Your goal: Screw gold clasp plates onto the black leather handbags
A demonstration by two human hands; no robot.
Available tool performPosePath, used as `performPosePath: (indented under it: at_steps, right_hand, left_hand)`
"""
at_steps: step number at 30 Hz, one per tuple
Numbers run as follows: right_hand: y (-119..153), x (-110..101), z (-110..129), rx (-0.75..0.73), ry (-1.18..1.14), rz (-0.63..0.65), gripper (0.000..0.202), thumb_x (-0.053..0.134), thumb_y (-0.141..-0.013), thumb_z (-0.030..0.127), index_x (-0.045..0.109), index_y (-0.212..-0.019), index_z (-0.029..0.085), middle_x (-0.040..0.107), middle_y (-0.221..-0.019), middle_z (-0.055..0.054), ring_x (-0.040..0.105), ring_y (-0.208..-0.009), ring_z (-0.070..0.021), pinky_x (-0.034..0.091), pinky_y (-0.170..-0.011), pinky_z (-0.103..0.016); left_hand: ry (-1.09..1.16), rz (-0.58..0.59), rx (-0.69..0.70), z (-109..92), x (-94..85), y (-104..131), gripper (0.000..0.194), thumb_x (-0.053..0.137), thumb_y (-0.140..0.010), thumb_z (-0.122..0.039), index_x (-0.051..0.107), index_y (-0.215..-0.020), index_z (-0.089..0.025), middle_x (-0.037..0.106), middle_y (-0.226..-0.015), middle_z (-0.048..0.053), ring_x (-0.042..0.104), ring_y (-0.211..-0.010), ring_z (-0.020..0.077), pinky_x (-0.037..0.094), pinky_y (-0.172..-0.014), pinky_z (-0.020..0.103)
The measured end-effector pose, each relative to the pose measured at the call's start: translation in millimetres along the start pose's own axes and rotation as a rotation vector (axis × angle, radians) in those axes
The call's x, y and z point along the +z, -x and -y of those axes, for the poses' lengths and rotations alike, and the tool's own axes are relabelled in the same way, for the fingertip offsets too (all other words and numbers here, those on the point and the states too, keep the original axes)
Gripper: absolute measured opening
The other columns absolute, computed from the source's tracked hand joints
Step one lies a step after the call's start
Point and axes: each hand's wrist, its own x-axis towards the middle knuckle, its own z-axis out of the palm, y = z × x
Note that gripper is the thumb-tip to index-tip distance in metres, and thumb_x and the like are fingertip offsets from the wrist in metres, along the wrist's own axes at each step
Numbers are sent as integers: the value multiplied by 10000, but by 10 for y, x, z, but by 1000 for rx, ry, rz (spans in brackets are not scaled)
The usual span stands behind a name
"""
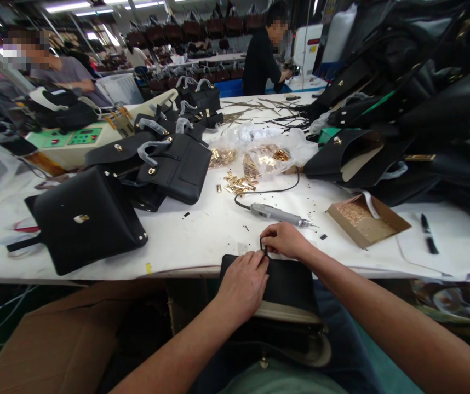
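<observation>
A black handbag (290, 284) rests across my lap against the table's front edge, its beige-lined opening toward me. Draped over its upper edge, my left hand (245, 282) presses down with fingers close together and bent, gripping the bag. My right hand (282, 239) pinches a narrow black strap loop (262, 244) that stands up from that edge, beside the left fingertips. What lies under the left palm is hidden. Just beyond the hands lies a grey electric screwdriver (278, 213) with its cord, bit pointing right.
Black handbags (177, 167) lie on the left of the white table (202, 235), and more black bags (354, 158) pile up on the right. Gold metal fittings (237, 183) lie near plastic bags. A cardboard tray (368, 219) holds small parts. A co-worker (262, 54) stands across the table.
</observation>
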Motion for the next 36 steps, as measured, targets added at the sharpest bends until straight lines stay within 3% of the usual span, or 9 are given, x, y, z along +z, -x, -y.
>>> performPosePath:
  at_steps: [6,12,19,25,32,36]
  right_hand:
    - [-4,-7,74,-75,159,-76,104,681,-765,149,771,-785,197,748,-765,-24,649,-712,-176,437,-668,-273]
    - [8,11,24,-101,193,-99,70,688,-800,165,735,-847,186,723,-766,-15,628,-696,-162,415,-647,-262]
    - [184,53,-93,-217,225,-93,231,678,-825,188,723,-1051,169,683,-876,-34,589,-759,-165,428,-692,-267]
    - [156,90,-130,-172,215,-98,244,669,-801,167,715,-1040,185,666,-870,-19,571,-750,-154,416,-678,-262]
    - [249,42,-21,-181,154,-133,261,692,-791,158,751,-1043,191,715,-871,-17,620,-748,-155,446,-677,-250]
    - [481,-71,-11,-188,231,-329,202,693,-858,245,790,-1034,222,758,-844,-19,679,-860,-207,468,-858,-321]
  left_hand:
    - [31,-4,-11,44,-30,-4,357,540,-971,-254,597,-1316,-182,581,-1391,121,537,-1247,289,473,-1038,463]
    - [-2,13,-7,41,-85,-41,336,552,-970,-292,618,-1286,-198,574,-1419,127,533,-1251,310,471,-1011,487]
    - [-12,43,22,65,-154,-85,307,578,-958,-308,637,-1235,-191,590,-1374,124,548,-1195,311,488,-949,480]
    - [16,40,8,68,-144,-91,312,586,-955,-301,629,-1249,-207,599,-1347,114,536,-1219,308,475,-975,480]
    - [-15,-96,-2,91,29,-69,337,597,-928,-269,651,-1255,-206,604,-1398,131,545,-1272,312,464,-1030,497]
    - [-68,-233,70,150,151,-47,358,595,-922,-265,655,-1270,-209,633,-1396,105,578,-1270,301,476,-1034,490]
